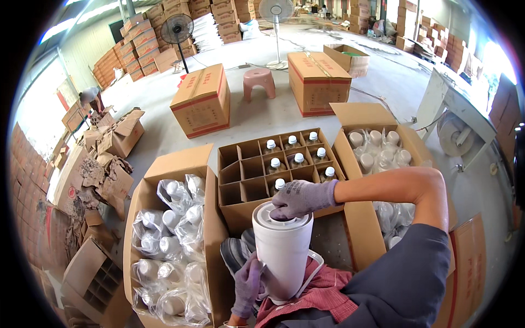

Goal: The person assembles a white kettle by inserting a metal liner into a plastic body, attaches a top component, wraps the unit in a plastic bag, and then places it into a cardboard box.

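Note:
A tall white plastic container (pixel 281 251) with a round ringed top and a loop handle stands tilted at my lap. My left hand (pixel 249 281), in a purple-grey glove, is closed against its lower left side. My right hand (pixel 299 199), gloved the same way, is curled down at the middle of the container's top. Its fingertips are hidden there, so what they hold cannot be made out. Just beyond stands a divided carton (pixel 232 205) with several clear, white-capped bottles (pixel 298 158) in its right-hand cells; the left-hand cells hold none.
Open cartons flank me: the left carton (pixel 216 235) and right carton (pixel 355 115) hold white-capped bottles in plastic bags. Farther off are taped boxes (pixel 205 98), a pink stool (pixel 258 80) and standing fans (pixel 276 13). Scrap cardboard (pixel 104 180) lies left, near another person (pixel 93 99).

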### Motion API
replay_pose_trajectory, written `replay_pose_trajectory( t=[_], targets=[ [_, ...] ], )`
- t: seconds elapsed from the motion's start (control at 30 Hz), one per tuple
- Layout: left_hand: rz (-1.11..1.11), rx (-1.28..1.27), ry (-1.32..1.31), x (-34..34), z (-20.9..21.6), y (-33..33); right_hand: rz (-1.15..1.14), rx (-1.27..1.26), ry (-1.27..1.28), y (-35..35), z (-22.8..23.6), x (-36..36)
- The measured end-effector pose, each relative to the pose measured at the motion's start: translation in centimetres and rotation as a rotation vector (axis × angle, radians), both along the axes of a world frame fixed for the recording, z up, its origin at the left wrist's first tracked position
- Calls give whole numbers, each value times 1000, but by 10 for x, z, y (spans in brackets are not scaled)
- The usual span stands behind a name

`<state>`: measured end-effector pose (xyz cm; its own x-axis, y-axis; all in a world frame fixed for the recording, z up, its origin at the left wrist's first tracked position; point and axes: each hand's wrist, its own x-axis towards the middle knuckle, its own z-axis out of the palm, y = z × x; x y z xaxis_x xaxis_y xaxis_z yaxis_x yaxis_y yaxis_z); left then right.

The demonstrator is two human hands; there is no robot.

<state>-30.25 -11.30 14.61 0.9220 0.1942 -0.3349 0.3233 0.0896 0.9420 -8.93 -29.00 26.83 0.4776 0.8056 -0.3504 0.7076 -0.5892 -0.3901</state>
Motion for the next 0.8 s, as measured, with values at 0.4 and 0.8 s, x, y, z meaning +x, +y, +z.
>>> replay_pose_trajectory(
  t=[0.4,0.8],
  targets=[
    [-179,329,-193,-19,-18,-37,-164,-307,93,1,-42,22],
    [235,70,-49,13,-39,59,-94,460,-86,40,-77,111]
  ],
)
